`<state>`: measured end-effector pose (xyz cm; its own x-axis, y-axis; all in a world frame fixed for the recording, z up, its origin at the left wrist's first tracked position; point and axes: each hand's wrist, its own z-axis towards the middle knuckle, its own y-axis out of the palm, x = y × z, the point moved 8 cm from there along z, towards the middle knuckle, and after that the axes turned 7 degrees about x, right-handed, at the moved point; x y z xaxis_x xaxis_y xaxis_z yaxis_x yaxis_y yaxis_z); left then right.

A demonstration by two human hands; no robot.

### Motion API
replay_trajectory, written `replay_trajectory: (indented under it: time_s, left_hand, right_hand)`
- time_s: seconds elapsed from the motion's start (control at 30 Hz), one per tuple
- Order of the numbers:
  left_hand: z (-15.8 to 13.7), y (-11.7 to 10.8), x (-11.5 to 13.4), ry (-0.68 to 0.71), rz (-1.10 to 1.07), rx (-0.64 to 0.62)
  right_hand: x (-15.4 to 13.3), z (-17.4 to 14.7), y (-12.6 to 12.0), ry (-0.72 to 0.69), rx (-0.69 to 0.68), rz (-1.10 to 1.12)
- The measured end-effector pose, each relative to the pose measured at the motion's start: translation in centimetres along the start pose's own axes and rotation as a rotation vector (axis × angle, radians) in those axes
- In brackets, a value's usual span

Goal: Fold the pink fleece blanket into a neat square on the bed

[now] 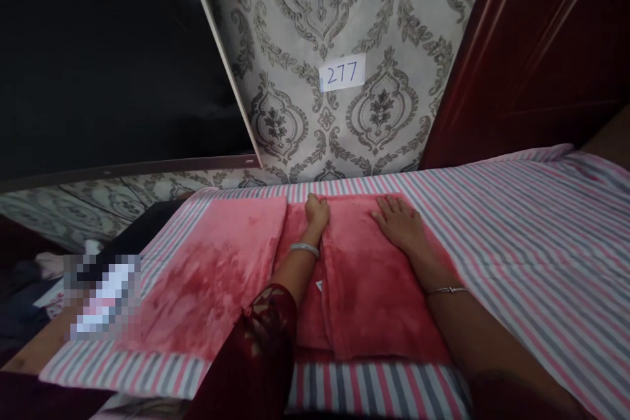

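A dark red sleeve (256,354) is seen nearest, at bottom centre. The pink-red blanket (384,295) is spread in folds across the middle, its edge apparently pinched in the narrow grip of the left hand (317,211); the right hand (399,224) is laid flat, fingers parted, nothing grasped. Creases are probably best avoided if the layers are pressed down while the edge is drawn evenly. Beneath, a striped sheet (531,243) is spread; a television (108,65) is seen upper left, wallpaper (305,125) and a "277" label (342,72) upper centre, a wooden panel (546,59) upper right.

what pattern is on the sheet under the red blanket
The sheet has pink, grey and white stripes, shown in the head view.
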<state>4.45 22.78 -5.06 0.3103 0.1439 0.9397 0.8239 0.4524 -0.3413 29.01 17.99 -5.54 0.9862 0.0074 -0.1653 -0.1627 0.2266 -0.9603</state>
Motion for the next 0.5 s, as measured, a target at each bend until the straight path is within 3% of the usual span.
replay_trajectory:
  time_s: [0.2, 0.33, 0.4, 0.5]
  left_hand:
    - [-1.0, -0.7, 4.1, 0.141, 0.206, -0.027]
    - [-5.1, 2.0, 7.1, 0.583, 0.45, -0.204]
    - [-6.9, 3.5, 6.0, 0.692, 0.635, -0.306]
    - [-7.1, 3.9, 3.0, 0.616, 0.806, -0.338]
  right_hand:
    - [-0.2, -0.1, -0.2, 0.011, -0.004, -0.003]
    - [-0.2, 0.0, 0.0, -0.005, 0.022, 0.002]
    - [-0.2, 0.0, 0.1, -0.005, 0.024, 0.005]
    - [-0.2, 0.1, 0.2, -0.009, 0.022, 0.004]
